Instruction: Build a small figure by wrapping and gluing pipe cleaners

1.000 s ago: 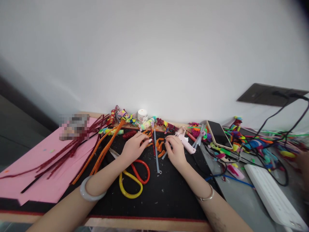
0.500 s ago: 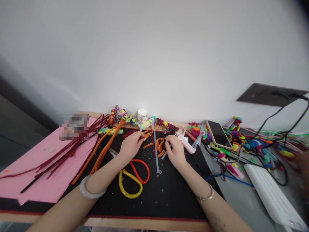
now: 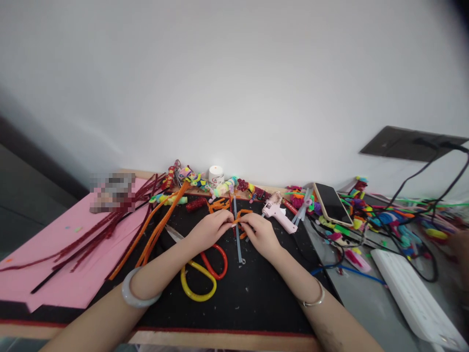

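My left hand (image 3: 209,230) and my right hand (image 3: 258,232) meet at the middle of a black mat (image 3: 252,298), fingertips pinched together on a short orange pipe cleaner piece (image 3: 242,215). More short orange pieces (image 3: 219,205) lie just beyond the hands. A thin grey glue stick (image 3: 238,239) lies on the mat between the hands. Scissors with a red and a yellow handle (image 3: 205,271) rest under my left wrist. A pink glue gun (image 3: 279,216) lies to the right of my right hand.
Long orange pipe cleaners (image 3: 157,227) and dark red ones (image 3: 91,234) spread over pink paper (image 3: 54,254) at left. A white candle (image 3: 216,175) and colourful craft pieces line the wall. A phone (image 3: 331,203), cables and a white power strip (image 3: 414,298) sit at right.
Both hands have drawn together from apart; the left came right and the right came left off the glue gun area. They now pinch one orange piece between them.
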### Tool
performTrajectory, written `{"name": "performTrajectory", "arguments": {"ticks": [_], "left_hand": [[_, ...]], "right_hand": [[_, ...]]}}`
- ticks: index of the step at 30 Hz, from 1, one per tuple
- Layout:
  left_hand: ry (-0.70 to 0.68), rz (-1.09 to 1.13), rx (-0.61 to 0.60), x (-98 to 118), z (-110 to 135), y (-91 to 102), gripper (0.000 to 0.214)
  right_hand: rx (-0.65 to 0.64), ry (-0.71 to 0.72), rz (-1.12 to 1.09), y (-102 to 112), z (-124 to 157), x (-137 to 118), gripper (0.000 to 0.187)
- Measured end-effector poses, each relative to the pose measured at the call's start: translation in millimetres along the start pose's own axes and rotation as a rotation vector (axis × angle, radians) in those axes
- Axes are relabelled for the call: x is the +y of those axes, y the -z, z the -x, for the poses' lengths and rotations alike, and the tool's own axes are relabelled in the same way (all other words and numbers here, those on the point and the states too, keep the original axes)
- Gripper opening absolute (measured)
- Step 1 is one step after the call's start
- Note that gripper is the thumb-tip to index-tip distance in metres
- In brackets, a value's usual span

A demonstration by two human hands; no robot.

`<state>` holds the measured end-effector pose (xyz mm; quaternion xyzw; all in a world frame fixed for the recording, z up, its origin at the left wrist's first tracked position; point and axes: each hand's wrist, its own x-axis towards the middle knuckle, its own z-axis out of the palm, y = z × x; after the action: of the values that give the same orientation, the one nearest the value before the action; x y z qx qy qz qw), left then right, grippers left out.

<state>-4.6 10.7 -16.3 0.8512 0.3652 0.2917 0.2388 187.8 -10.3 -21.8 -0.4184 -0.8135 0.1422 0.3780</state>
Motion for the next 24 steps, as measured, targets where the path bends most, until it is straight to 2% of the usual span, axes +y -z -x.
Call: {"name": "performTrajectory", "arguments": {"ticks": [9, 14, 18, 24], "left_hand": [[0.002, 0.047, -0.005, -1.0, -0.6, 0.0, 0.008], [0.110, 0.150, 0.083, -0.5, -3.0, 1.2, 0.009], [0.216, 0.313, 0.172, -2.4, -4.2, 0.6, 0.014], [0.227, 0.423, 0.142, -5.1, -4.7, -1.4, 0.013]], "right_hand": [[-0.030, 0.012, -0.012, 0.1, 0.1, -1.0, 0.015], [-0.008, -0.015, 0.018, -1.6, 1.3, 1.6, 0.015], [-0.022, -0.011, 0.028, -1.7, 1.5, 2.0, 0.016], [0.010, -0.021, 0.012, -1.4, 1.6, 2.8, 0.016]]}}
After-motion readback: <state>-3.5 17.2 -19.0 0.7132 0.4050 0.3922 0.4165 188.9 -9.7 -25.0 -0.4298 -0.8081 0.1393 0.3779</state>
